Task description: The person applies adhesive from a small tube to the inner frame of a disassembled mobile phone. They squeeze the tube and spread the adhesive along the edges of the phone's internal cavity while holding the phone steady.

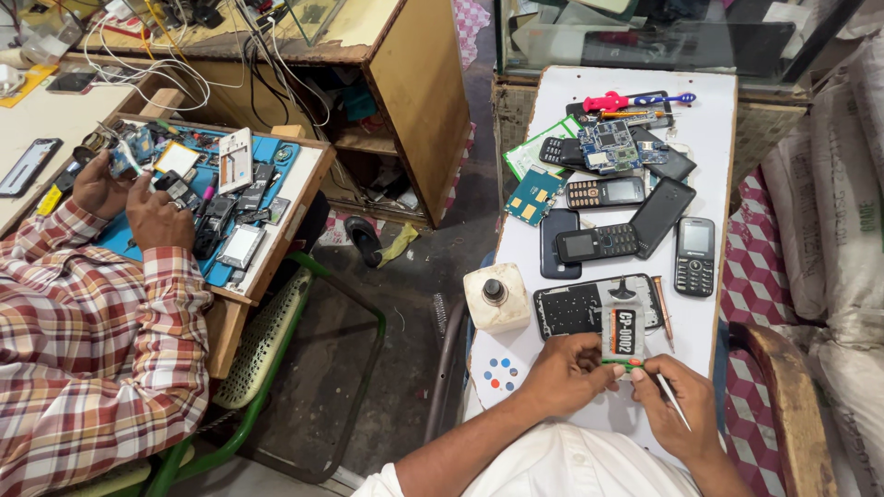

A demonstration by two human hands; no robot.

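My left hand (564, 372) pinches one end of a small green-and-orange tool (620, 364) at the near edge of the white table (714, 129). My right hand (677, 405) grips the other end and also holds a thin white stick (673, 401). Just beyond my hands lies an opened phone body with a grey back panel (589, 308), a white battery with a red label (623, 333) resting on it. A copper-coloured screwdriver (663, 311) lies to its right.
A squat white bottle (495, 296) stands left of the phone body. Several keypad phones (694, 255), dark phone covers (660, 215) and circuit boards (608, 144) crowd the far table. At left, another person in a checked shirt (87, 340) works over a blue mat (207, 198) of phone parts.
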